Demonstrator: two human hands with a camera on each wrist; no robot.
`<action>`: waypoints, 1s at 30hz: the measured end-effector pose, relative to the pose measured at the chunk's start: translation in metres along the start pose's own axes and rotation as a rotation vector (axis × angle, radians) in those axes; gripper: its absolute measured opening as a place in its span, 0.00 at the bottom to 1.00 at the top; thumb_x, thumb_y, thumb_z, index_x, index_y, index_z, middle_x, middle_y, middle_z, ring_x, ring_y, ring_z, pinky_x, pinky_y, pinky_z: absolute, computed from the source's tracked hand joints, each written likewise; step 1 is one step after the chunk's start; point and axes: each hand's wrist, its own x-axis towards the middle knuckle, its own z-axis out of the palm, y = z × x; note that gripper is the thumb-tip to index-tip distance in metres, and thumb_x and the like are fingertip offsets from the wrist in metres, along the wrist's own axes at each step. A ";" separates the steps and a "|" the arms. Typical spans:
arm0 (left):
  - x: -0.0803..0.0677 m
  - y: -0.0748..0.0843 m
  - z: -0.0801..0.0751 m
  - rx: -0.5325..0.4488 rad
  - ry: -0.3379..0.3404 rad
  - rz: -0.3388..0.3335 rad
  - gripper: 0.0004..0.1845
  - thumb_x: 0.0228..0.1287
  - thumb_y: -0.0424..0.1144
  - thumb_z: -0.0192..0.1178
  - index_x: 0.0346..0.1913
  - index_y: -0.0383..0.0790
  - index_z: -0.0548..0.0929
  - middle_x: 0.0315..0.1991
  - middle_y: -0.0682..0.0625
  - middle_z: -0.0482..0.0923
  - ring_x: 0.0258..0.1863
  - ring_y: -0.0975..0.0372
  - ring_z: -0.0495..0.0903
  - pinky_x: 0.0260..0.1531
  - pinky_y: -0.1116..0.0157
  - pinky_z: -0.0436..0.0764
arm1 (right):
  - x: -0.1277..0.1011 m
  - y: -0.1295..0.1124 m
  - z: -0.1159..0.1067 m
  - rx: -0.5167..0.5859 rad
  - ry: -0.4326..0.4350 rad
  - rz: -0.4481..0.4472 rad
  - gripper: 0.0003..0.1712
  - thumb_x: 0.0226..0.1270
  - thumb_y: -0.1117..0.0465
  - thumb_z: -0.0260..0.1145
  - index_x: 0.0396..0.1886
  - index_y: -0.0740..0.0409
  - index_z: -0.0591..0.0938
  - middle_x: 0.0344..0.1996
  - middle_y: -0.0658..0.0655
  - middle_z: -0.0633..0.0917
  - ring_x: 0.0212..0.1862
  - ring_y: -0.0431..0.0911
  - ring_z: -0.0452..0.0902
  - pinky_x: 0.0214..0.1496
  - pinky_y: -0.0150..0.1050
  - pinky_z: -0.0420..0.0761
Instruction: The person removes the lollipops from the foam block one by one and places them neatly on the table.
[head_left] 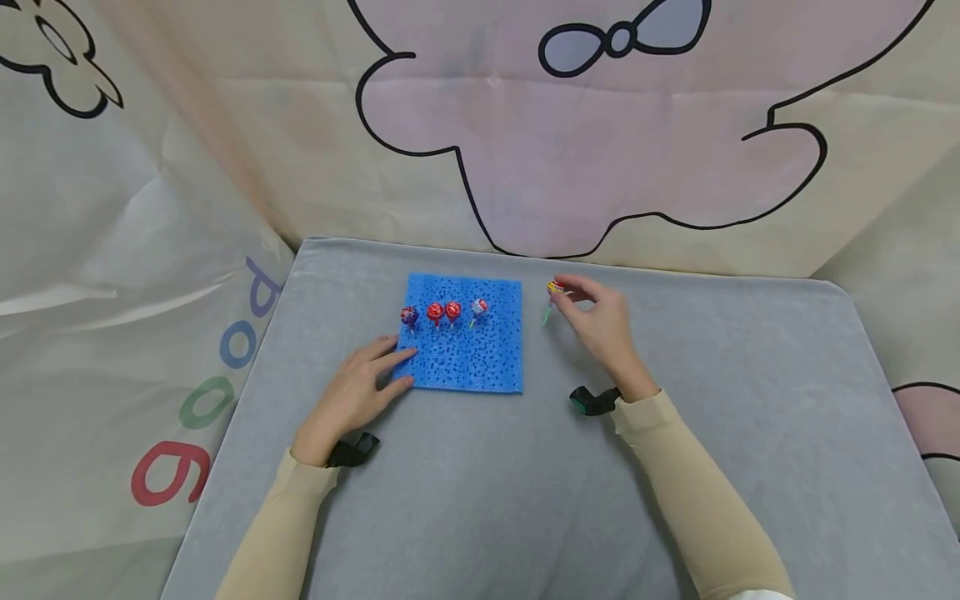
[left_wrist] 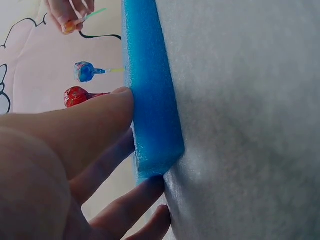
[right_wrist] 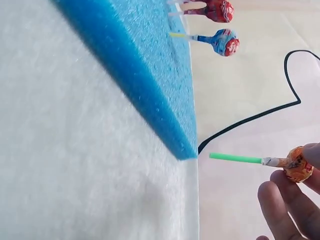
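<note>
From the head view, the right hand [head_left: 600, 321] pinches an orange-wrapped lollipop [head_left: 555, 288] by its head between thumb and fingertips, lifted just above the surface [head_left: 720, 433] and just to the right of the blue foam block [head_left: 465, 354], not touching it. The lollipop's green stick [head_left: 547, 317] hangs down and slightly toward the person, so its long axis runs close to upright with the wrapped head on top. The left hand [head_left: 360, 392] lies flat with relaxed, straight fingers pressed on the block's near left corner, gripping nothing. Four lollipops stand upright in a row along the far part of the block: a purple one [head_left: 408, 316], two red ones [head_left: 435, 312] [head_left: 453, 310] and a blue-and-white one [head_left: 479, 307]. The surface is covered in grey felt-like cloth, and a cream backdrop [head_left: 600, 133] with a pink cartoon shape and coloured letters hangs behind and to the left. In the left wrist view, the fingers [left_wrist: 95, 125] lie against the top and side edge of the blue foam block [left_wrist: 150, 100], with a red lollipop [left_wrist: 76, 96] and a blue one [left_wrist: 85, 71] planted beyond, and the right hand's lollipop [left_wrist: 70, 26] at the far corner. In the right wrist view, the orange lollipop [right_wrist: 297, 165] sits at the fingertips [right_wrist: 280, 200], its green stick [right_wrist: 235, 158] aimed toward the corner of the foam block [right_wrist: 150, 65], just clear of it.
</note>
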 end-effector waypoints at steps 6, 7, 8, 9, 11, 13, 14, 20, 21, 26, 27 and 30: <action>0.000 -0.001 -0.001 0.001 0.006 0.002 0.28 0.71 0.46 0.68 0.71 0.44 0.79 0.76 0.35 0.68 0.76 0.39 0.65 0.74 0.36 0.63 | 0.000 0.003 -0.002 -0.041 -0.015 0.018 0.15 0.70 0.64 0.72 0.54 0.65 0.88 0.45 0.62 0.92 0.44 0.54 0.88 0.43 0.27 0.80; -0.001 -0.001 -0.001 0.000 0.006 0.002 0.28 0.71 0.46 0.68 0.71 0.44 0.79 0.76 0.35 0.68 0.77 0.39 0.65 0.74 0.36 0.63 | 0.000 0.004 -0.001 -0.048 -0.023 0.024 0.15 0.70 0.64 0.72 0.54 0.65 0.88 0.45 0.62 0.92 0.44 0.54 0.88 0.41 0.26 0.79; -0.001 -0.001 -0.001 -0.001 0.007 0.001 0.28 0.71 0.46 0.68 0.71 0.44 0.79 0.76 0.35 0.68 0.77 0.38 0.65 0.74 0.36 0.63 | 0.000 0.005 -0.001 -0.055 -0.034 0.034 0.15 0.70 0.63 0.72 0.53 0.65 0.88 0.45 0.62 0.92 0.44 0.54 0.88 0.40 0.25 0.79; -0.001 -0.001 -0.001 0.000 0.007 0.001 0.28 0.71 0.46 0.68 0.71 0.44 0.79 0.76 0.35 0.68 0.77 0.38 0.65 0.74 0.36 0.63 | 0.000 0.006 0.000 -0.063 -0.045 0.044 0.15 0.70 0.63 0.72 0.54 0.65 0.88 0.45 0.62 0.92 0.44 0.54 0.88 0.39 0.24 0.78; -0.001 -0.001 -0.002 0.000 0.007 0.003 0.28 0.71 0.46 0.68 0.71 0.44 0.79 0.76 0.35 0.68 0.76 0.39 0.65 0.74 0.36 0.63 | 0.000 0.007 0.001 -0.085 -0.068 0.065 0.16 0.70 0.62 0.72 0.54 0.64 0.88 0.46 0.62 0.92 0.44 0.54 0.88 0.37 0.23 0.76; -0.001 -0.001 -0.001 0.004 0.006 0.005 0.28 0.72 0.46 0.68 0.71 0.44 0.79 0.76 0.35 0.68 0.76 0.39 0.65 0.74 0.36 0.63 | -0.001 0.009 0.003 -0.115 -0.092 0.087 0.16 0.71 0.61 0.72 0.54 0.63 0.88 0.46 0.62 0.91 0.44 0.54 0.87 0.38 0.25 0.77; -0.001 -0.001 -0.001 0.007 0.004 0.006 0.28 0.72 0.46 0.68 0.71 0.44 0.79 0.76 0.35 0.68 0.76 0.39 0.65 0.74 0.36 0.63 | -0.001 0.010 0.004 -0.128 -0.103 0.099 0.16 0.71 0.61 0.72 0.54 0.63 0.88 0.46 0.62 0.91 0.45 0.53 0.87 0.39 0.27 0.78; 0.000 0.000 -0.001 0.009 0.003 0.007 0.28 0.72 0.47 0.67 0.72 0.45 0.79 0.76 0.35 0.68 0.76 0.39 0.65 0.74 0.36 0.63 | -0.002 0.015 0.011 -0.181 -0.152 0.169 0.16 0.73 0.58 0.70 0.54 0.61 0.88 0.46 0.62 0.90 0.46 0.54 0.85 0.48 0.44 0.84; 0.000 0.000 -0.001 0.008 0.003 0.007 0.28 0.72 0.47 0.67 0.72 0.45 0.79 0.76 0.35 0.68 0.77 0.39 0.65 0.74 0.36 0.63 | -0.002 0.016 0.012 -0.191 -0.161 0.175 0.16 0.73 0.58 0.70 0.55 0.61 0.88 0.46 0.61 0.90 0.46 0.54 0.84 0.49 0.46 0.84; 0.000 -0.001 0.000 0.003 0.002 0.008 0.28 0.72 0.47 0.67 0.72 0.45 0.79 0.76 0.35 0.68 0.77 0.39 0.65 0.74 0.36 0.63 | -0.002 0.022 0.016 -0.257 -0.217 0.182 0.16 0.74 0.55 0.69 0.54 0.59 0.88 0.44 0.61 0.90 0.45 0.54 0.84 0.49 0.49 0.84; 0.000 -0.001 0.000 0.003 0.002 0.008 0.28 0.72 0.47 0.67 0.72 0.45 0.79 0.76 0.35 0.68 0.77 0.39 0.65 0.74 0.36 0.63 | -0.002 0.023 0.017 -0.264 -0.225 0.185 0.16 0.74 0.55 0.69 0.54 0.59 0.88 0.44 0.60 0.90 0.45 0.54 0.84 0.49 0.49 0.84; 0.000 -0.001 0.000 0.000 0.002 0.004 0.28 0.72 0.47 0.67 0.72 0.45 0.79 0.76 0.35 0.68 0.77 0.39 0.64 0.74 0.36 0.63 | 0.000 0.027 0.020 -0.277 -0.245 0.193 0.17 0.74 0.54 0.68 0.53 0.59 0.88 0.43 0.60 0.91 0.44 0.53 0.85 0.49 0.49 0.83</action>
